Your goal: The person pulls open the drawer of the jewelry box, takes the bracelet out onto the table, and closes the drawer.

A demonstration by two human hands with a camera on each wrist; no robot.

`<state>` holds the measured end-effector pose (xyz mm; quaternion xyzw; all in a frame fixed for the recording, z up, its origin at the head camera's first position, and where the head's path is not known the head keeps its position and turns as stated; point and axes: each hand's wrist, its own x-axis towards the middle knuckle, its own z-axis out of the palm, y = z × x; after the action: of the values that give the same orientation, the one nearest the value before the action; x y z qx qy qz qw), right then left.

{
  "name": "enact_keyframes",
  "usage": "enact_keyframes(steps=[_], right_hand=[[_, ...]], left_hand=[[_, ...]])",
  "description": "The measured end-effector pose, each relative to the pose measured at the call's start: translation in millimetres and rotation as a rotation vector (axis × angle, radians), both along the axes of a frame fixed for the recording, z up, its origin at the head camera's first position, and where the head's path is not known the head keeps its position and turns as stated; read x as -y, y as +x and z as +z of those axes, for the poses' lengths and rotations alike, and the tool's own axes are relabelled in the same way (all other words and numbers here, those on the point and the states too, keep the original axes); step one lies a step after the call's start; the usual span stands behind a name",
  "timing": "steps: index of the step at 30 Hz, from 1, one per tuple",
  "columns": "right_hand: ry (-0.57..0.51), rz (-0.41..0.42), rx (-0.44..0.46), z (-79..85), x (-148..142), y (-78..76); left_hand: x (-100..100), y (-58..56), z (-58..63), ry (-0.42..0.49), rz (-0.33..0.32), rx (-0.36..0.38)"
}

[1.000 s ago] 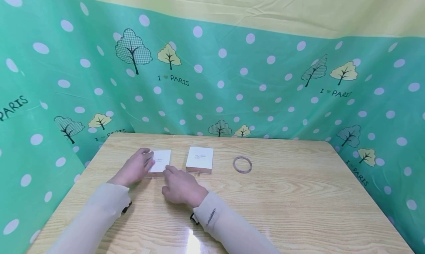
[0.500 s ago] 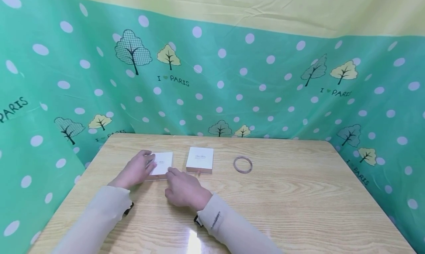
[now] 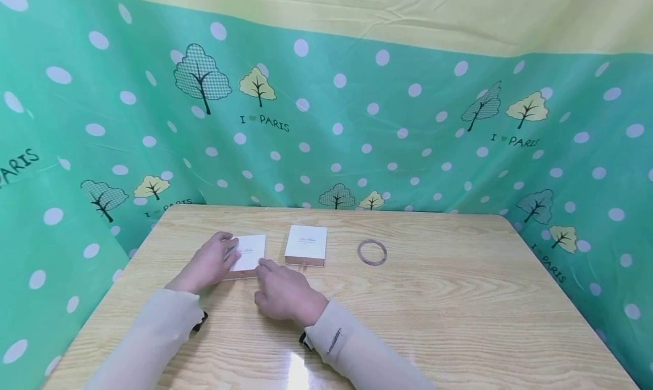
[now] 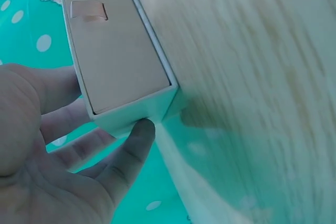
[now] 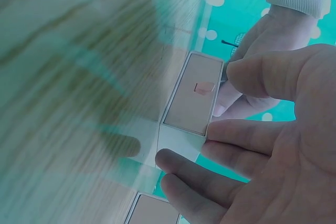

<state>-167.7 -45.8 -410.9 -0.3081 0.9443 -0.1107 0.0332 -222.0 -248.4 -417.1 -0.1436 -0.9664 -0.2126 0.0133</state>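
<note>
A flat white box [image 3: 252, 250] with fine print on its lid lies at the left of the table, between both hands. Its pinkish drawer front [image 4: 121, 51] has a small ribbon tab and faces the person. My left hand [image 3: 207, 263] lies over the box's left part, fingers on its top and side. From the right, my right hand [image 3: 287, 291] touches the box's near right corner with extended fingertips. A matching white box [image 3: 306, 241] stands just to the right, apart from the first; neither hand touches it.
A thin purplish ring, like a bangle [image 3: 374, 263], lies right of the second box. The wooden table [image 3: 459, 305] ends at a green dotted curtain [image 3: 403, 157] that hangs behind and at both sides.
The left box has slid slightly toward the person and to the right, both hands moving with it. The second box and the ring have stayed in place.
</note>
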Motion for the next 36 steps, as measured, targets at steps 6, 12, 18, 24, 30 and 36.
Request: enact_keyframes(steps=[6,12,18,24,30,36], right_hand=[[0.005,-0.003,-0.004,-0.2,-2.2,1.7],[0.005,-0.003,-0.004,-0.4,-3.7,3.5],[0.0,-0.003,0.001,-0.5,-5.9,4.8],[-0.004,0.001,-0.003,-1.3,-7.5,4.9],[-0.013,0.007,-0.01,-2.2,-8.7,5.6],[-0.026,0.01,-0.01,-2.0,-10.4,7.0]], left_hand=[[-1.5,1.9,-1.2,-0.001,-0.009,0.0],[-3.5,5.7,-0.1,-0.01,-0.003,-0.005],[-5.3,9.3,0.5,-0.015,-0.007,-0.018],[-6.7,11.7,-0.3,-0.014,-0.012,-0.023],[-6.5,12.7,-0.7,-0.014,-0.008,-0.021],[-6.5,14.1,0.0,-0.006,-0.005,-0.012]])
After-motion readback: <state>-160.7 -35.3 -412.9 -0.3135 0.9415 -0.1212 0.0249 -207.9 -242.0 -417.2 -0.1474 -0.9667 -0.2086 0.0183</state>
